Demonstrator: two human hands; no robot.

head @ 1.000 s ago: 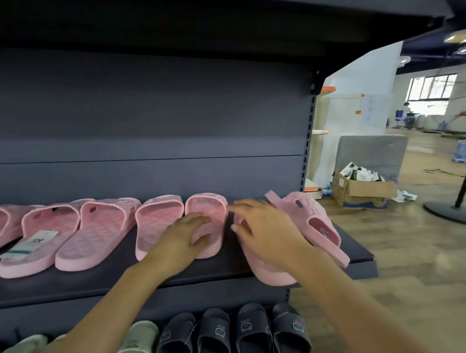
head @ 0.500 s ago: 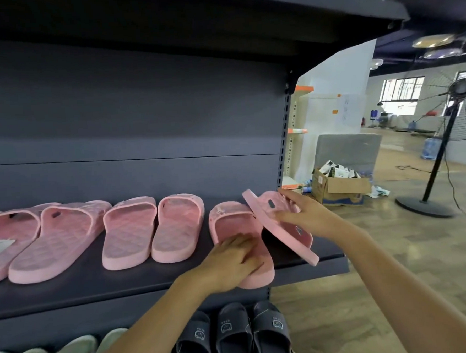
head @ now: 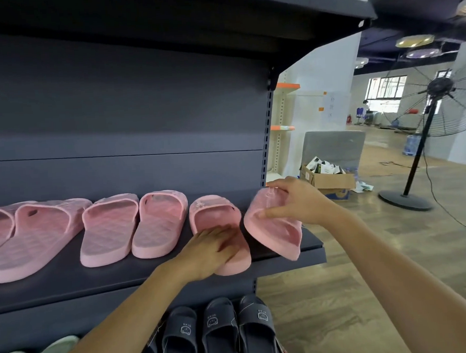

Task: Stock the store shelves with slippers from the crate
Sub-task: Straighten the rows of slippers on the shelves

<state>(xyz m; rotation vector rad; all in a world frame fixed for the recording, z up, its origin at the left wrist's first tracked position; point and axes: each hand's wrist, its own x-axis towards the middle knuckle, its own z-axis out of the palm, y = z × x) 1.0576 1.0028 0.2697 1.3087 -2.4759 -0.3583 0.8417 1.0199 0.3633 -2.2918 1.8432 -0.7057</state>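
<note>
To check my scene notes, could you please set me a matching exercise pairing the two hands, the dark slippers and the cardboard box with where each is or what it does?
Things:
1. left hand
2. right hand
3. dark slippers
4. cardboard box

Places or states:
A. on the floor beyond the shelf end
B. grips the rightmost pink slipper
C. rests on the second pink slipper from the right
D. lined up one level below the shelf

Pairs: 1-C, 2-B, 3-D, 4-A.

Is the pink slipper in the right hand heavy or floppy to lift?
Probably light: the right hand holds the pink moulded slipper by its strap end alone. Likely fairly stiff: its tilted sole shows no sag.
</note>
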